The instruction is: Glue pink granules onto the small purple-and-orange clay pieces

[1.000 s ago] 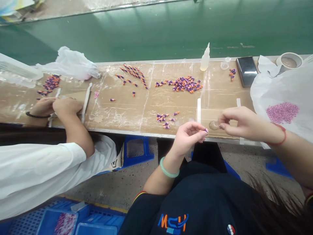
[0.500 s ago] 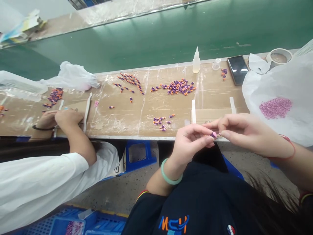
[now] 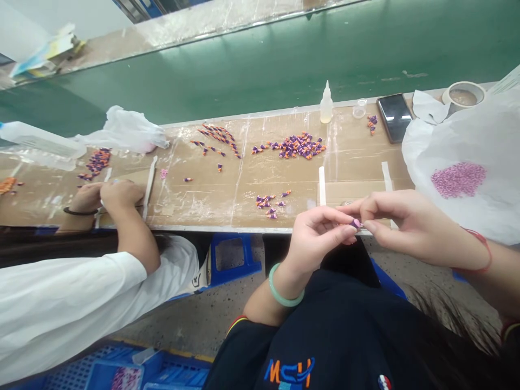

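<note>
Nearer than the translucent bottle (image 3: 326, 104), the left hand (image 3: 311, 238) pinches a purple piece (image 3: 355, 222); the right hand (image 3: 402, 222), apart one second ago, now meets its pink end, fingers narrow, their content unclear. Right of the bottle, pink grains (image 3: 458, 180) lie on a thin white sheet (image 3: 487, 219); left, purple-orange cones (image 3: 298, 146) heap on the glossy surface (image 3: 213, 206).

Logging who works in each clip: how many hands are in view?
4: the wearer's left hand, pinching a small purple piece; the wearer's right hand, at that piece's end; a co-worker's left hand and co-worker's right hand, together toward the picture's left, fingers partly hidden.
</note>
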The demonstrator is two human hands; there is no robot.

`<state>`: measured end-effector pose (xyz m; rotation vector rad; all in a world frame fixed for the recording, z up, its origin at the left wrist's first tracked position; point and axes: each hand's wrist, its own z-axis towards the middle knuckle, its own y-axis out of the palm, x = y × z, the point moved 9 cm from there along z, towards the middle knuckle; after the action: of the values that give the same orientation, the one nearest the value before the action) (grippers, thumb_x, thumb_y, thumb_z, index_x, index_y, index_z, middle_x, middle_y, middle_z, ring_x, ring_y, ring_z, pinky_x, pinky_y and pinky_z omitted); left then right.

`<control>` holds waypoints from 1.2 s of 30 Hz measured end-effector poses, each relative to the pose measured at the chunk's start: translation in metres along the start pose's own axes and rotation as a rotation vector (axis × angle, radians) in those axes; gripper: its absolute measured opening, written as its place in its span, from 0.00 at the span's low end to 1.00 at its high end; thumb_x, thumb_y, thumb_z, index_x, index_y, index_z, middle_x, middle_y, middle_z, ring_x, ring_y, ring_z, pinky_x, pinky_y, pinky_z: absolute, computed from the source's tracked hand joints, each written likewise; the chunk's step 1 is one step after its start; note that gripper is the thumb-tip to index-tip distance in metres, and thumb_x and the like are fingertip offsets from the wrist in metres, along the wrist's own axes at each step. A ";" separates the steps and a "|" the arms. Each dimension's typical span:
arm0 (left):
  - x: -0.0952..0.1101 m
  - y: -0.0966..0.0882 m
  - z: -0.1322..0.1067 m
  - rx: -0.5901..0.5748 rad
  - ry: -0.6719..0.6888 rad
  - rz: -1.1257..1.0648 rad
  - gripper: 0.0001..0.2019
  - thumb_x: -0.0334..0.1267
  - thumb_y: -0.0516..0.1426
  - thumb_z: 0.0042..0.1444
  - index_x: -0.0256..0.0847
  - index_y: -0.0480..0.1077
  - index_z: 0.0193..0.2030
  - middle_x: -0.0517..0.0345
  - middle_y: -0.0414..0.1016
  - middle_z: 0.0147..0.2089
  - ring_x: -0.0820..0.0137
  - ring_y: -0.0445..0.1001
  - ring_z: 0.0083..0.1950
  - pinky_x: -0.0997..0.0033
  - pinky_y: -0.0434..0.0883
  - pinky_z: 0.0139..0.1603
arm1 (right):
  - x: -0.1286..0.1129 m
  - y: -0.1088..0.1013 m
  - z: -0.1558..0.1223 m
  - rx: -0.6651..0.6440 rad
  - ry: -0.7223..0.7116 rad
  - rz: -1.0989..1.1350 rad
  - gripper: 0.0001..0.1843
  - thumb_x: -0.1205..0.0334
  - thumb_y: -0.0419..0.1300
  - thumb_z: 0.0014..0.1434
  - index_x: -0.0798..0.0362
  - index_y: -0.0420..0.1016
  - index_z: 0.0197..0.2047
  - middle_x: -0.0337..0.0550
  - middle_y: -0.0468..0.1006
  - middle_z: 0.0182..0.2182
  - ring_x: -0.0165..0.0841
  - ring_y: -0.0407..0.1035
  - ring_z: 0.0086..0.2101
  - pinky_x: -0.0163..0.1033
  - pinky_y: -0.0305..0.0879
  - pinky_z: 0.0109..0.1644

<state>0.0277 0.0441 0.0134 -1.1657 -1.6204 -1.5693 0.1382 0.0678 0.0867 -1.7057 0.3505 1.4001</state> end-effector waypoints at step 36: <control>0.010 -0.105 0.007 0.225 0.125 0.800 0.08 0.41 0.64 0.57 0.38 0.78 0.35 0.52 0.81 0.35 0.68 0.79 0.36 0.67 0.75 0.41 | 0.045 -0.033 -0.027 0.241 0.024 -0.274 0.09 0.56 0.57 0.67 0.48 0.76 0.45 0.48 0.82 0.51 0.46 0.78 0.50 0.47 0.78 0.48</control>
<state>-0.0684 0.0610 -0.0263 -1.3273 -1.0091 -0.8951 0.1934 0.0802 0.0604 -1.5102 0.2751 1.0927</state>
